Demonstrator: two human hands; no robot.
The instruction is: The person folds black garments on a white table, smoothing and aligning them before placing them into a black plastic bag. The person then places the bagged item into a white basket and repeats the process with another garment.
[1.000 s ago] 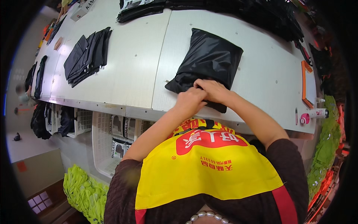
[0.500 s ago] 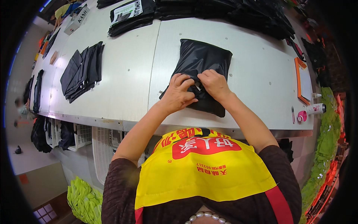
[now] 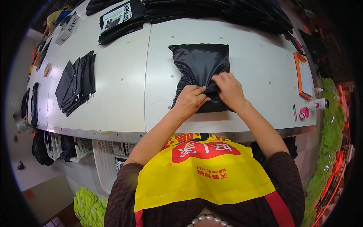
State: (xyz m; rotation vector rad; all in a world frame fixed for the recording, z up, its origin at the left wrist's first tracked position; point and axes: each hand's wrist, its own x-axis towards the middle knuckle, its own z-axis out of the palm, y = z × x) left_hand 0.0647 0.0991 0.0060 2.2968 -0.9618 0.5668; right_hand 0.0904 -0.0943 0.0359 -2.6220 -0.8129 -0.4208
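Pinching the black bag (image 3: 200, 60), the left hand (image 3: 188, 101) keeps its fingers together; the right hand (image 3: 231, 90) is at the bag's right side, fingers blurred, grip unclear. The bag lies on the worktop (image 3: 257, 60), right of a fanned black pile (image 3: 77, 83).

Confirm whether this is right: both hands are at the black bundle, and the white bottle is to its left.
Wrong side: the white bottle is to the right of the black bundle, as the head view shows. The left hand and right hand are indeed at it.
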